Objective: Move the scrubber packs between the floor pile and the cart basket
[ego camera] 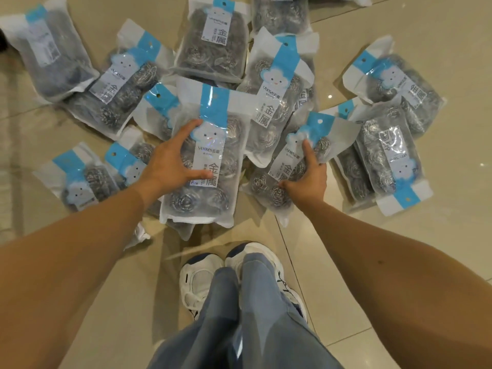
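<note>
Scourer pack (210,155) gripped by left hand (170,161), right hand (306,179) pinching tilted pack (300,166), fingertips hidden beneath

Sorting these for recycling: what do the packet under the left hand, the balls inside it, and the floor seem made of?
Packet under the left hand: thin plastic film, frosted white with a glossy clear front showing glare. Balls inside: coiled metal wire, probably steel, silvery and glinting. Floor: polished beige tiles, likely ceramic, with joint lines and reflections.

About thirteen scourer packs (210,155), two shoes (202,278)
</note>
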Motion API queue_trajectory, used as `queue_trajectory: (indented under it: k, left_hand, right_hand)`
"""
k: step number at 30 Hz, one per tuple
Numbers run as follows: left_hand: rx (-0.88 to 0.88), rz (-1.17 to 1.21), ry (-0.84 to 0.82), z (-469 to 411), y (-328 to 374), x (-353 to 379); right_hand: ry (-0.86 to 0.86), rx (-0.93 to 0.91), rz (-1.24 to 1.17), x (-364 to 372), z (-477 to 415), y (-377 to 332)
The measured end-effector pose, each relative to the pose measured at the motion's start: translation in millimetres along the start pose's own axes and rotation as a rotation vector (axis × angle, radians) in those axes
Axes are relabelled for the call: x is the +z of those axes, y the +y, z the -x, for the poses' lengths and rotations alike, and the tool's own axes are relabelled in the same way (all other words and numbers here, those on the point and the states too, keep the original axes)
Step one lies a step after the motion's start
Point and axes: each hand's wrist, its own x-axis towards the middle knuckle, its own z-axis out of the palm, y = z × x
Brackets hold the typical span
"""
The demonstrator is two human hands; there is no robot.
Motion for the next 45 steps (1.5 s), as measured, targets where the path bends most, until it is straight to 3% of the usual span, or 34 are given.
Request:
queue_trajectory:
  k: [9, 18, 25, 31, 37, 45]
  left_hand:
    - [-0.151, 0.125, 0.192, 81.6, 54.8, -97.0]
    - [-0.156, 0.226, 0.424, 176.3, 223.6, -255.8]
    - [-0.006, 0.229, 0.661, 221.7, 367.5, -406.2]
    - [0.071, 0.203, 0.832, 291.8, 437.0, -516.5]
    - [0.012, 0.139, 1.021, 393.4, 434.6, -590.5]
    - [-0.291, 0.111, 1.374, 543.9, 356.9, -626.1]
  right_hand:
    - [-0.047, -0.112, 0.052, -102.1, 58.0, -81.3]
    - [-0.048, -0.457, 0.026, -255.4, 156.4, -303.6]
    - [-0.082, -0.808, 0.116, -374.0, 234.5, -483.1]
    - [-0.147, -1.062, 0.149, -435.6, 323.3, -594.2]
    - [-0.282, -1.31, 0.113, -422.5, 412.3, -676.4]
    - [-0.551, -1.608, 0.166, -299.9, 531.5, -736.2]
